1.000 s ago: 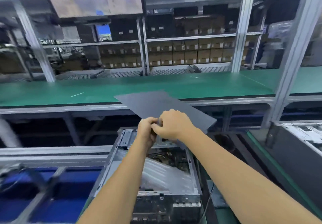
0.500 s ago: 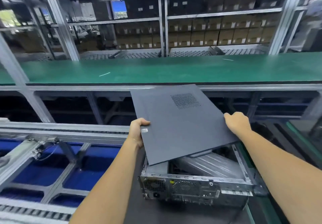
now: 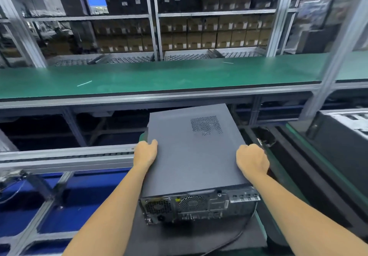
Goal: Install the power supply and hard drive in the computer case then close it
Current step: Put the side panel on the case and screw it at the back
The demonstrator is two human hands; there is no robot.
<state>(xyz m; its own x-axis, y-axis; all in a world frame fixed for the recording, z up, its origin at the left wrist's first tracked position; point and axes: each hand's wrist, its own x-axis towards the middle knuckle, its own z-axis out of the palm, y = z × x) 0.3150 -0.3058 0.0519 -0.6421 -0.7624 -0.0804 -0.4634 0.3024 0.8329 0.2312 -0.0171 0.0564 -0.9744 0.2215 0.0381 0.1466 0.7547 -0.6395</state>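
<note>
Over at 9 o'clock you're looking past the blue floor (image 3: 83, 200) and the metal rail (image 3: 65, 154) running across at mid-height. Your left hand (image 3: 145, 153) is sitting on the left edge of the panel (image 3: 191, 152), thumb lying on top of it and the fingers curling down over the side, so it's gripping that edge. The panel itself is lying flat on top of the case (image 3: 199, 206), dead center in front of you, covering the whole opening, with its vent grille (image 3: 206, 125) up toward 1 o'clock. The case is resting on a dark mat (image 3: 179, 237), its rear fans and ports facing you at 6 o'clock, and a cable (image 3: 235, 237) is trailing off from its right rear corner toward 5 o'clock. Your right hand (image 3: 252, 161) is hanging onto the panel's right edge around 3 o'clock, fingers curling over and gripping it, knuckles up. Up at 12 o'clock the green bench (image 3: 159, 76) is stretching right across, with shelves of boxes (image 3: 199, 34) behind it. Another case (image 3: 338, 134) is poking in at the far right.
</note>
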